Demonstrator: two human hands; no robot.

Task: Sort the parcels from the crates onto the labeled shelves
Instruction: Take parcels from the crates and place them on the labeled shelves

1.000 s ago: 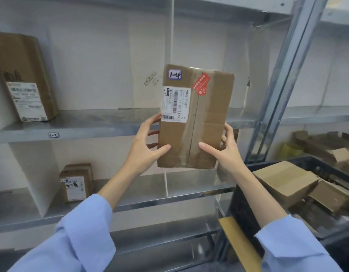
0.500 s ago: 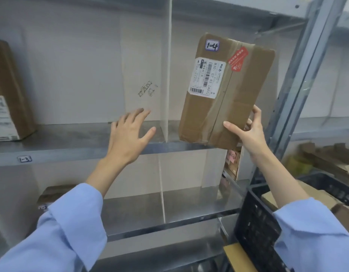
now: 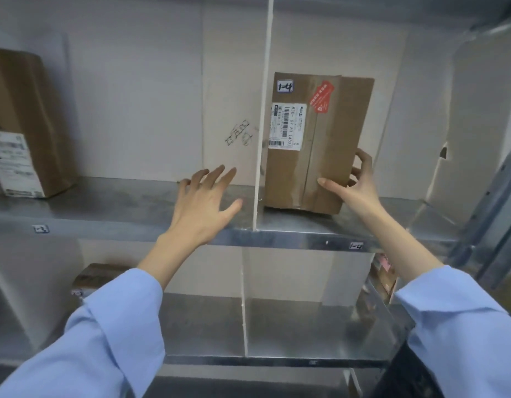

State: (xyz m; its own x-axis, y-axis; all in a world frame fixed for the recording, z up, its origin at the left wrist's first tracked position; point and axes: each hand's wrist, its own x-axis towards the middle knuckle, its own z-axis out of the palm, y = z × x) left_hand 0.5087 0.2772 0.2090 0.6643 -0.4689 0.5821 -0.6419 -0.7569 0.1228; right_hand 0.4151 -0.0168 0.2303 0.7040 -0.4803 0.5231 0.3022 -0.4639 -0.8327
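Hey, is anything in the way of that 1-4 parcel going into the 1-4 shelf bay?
Nothing visible. The parcel is already inside the bay, right of the white divider and above the 1-4 shelf label, held by the right hand. The left hand is open on the divider's other side.

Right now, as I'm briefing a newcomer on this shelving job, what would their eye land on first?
The brown cardboard parcel marked 1-4, with a red sticker, stands upright on the upper metal shelf just right of the white divider, above the 1-4 shelf tag; the right grip holds its lower right edge. The left grip is open over the shelf left of the divider.
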